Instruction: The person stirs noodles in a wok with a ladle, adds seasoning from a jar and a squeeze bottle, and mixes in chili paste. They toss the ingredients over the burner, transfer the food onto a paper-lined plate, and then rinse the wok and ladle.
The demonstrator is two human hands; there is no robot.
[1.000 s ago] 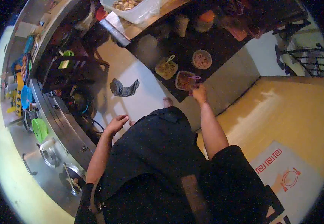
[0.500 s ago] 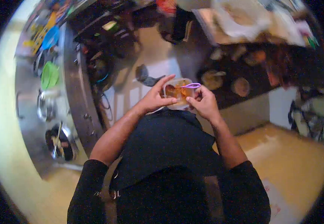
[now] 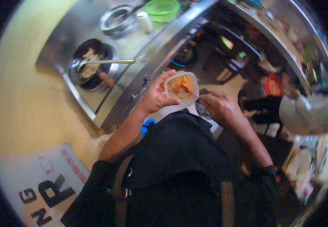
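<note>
My left hand (image 3: 157, 95) is wrapped around a clear plastic container (image 3: 196, 80), its thumb along the near rim. Orange, paste-like food (image 3: 179, 84) coats the inside. My right hand (image 3: 220, 109) pinches the handle of a small spoon (image 3: 189, 92), whose far end dips into the orange food. The container is tilted so that its open top faces me. Both hands are in front of my dark apron (image 3: 171, 151).
At upper left, a wok (image 3: 75, 70) with pale food and a long-handled utensil (image 3: 114, 61) stands on the steel stove counter (image 3: 60, 49). Beyond are a metal pot (image 3: 109, 24), a white bottle (image 3: 144, 22) and a green basin (image 3: 162, 10). Another person (image 3: 266, 109) is at right.
My view has turned toward the stove and wok. My right hand has gone from the container's edge to the spoon's handle, and the spoon now dips into the orange food.
</note>
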